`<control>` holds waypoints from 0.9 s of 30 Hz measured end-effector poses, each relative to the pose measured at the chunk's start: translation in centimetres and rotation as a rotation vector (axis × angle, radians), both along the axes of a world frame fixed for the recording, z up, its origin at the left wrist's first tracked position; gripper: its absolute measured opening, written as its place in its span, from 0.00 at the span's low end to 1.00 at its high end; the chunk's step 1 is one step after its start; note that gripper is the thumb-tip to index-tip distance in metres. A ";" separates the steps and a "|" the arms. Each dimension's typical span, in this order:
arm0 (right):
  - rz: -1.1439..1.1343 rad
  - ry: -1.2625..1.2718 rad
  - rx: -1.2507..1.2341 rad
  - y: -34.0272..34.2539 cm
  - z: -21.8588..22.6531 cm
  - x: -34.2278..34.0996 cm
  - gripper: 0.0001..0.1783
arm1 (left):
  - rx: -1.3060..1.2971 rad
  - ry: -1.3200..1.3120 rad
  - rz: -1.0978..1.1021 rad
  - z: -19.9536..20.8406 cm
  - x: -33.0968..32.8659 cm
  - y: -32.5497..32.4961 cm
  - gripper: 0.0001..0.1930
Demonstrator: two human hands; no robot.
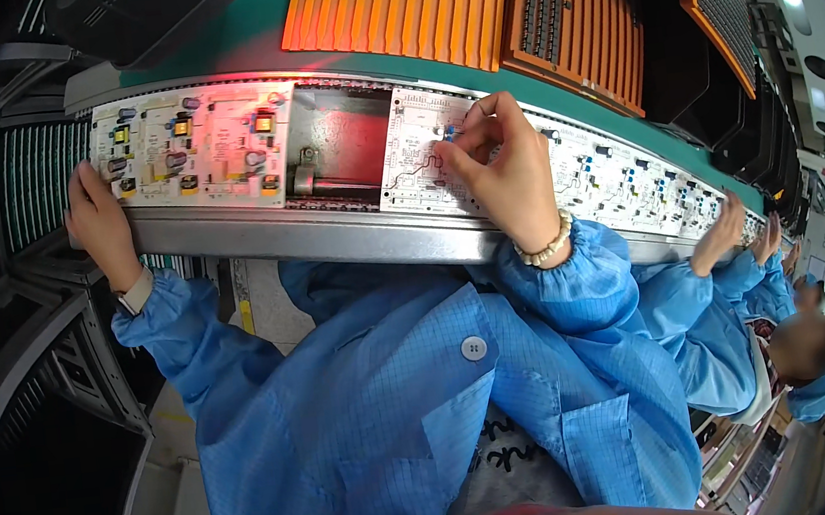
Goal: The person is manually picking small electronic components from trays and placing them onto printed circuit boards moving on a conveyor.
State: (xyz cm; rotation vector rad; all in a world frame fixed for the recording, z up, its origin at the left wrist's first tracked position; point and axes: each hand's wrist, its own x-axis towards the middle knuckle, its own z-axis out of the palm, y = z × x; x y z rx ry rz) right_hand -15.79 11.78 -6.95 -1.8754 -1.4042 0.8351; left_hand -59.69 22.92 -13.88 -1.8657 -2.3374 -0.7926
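Note:
My left hand (102,225) is closed on the left end of a white circuit board panel (224,182), which carries yellow transformers and capacitors. Over a second white circuit board (413,162) in the middle of the rail, my right hand (509,172) is in a pinch, thumb and forefinger close together. Small blue components (451,134) show right by these fingertips; whether one is held between them I cannot make out. Part of this board lies hidden under the right hand. Between the two boards is a gap showing the metal conveyor bed (344,129).
Orange slotted trays (396,8) stand on the green mat (255,48) behind the conveyor, one holding rows of dark components (549,27). More populated boards (626,185) continue rightward, where a co-worker's hands (722,235) reach in. The metal front rail (330,236) runs before me; a black bin (136,20) is at upper left.

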 end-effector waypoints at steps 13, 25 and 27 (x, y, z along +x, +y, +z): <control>-0.075 -0.060 -0.017 1.2 2.6 -4.2 0.18 | -0.013 -0.154 -0.278 4.7 3.4 -0.6 0.20; 0.071 -0.696 0.100 1.8 2.3 -7.1 0.11 | -0.089 -0.126 -0.245 4.8 3.4 -0.4 0.20; 0.085 -0.711 0.118 1.7 2.7 -6.8 0.11 | -0.077 -0.111 -0.240 5.7 3.9 -0.2 0.20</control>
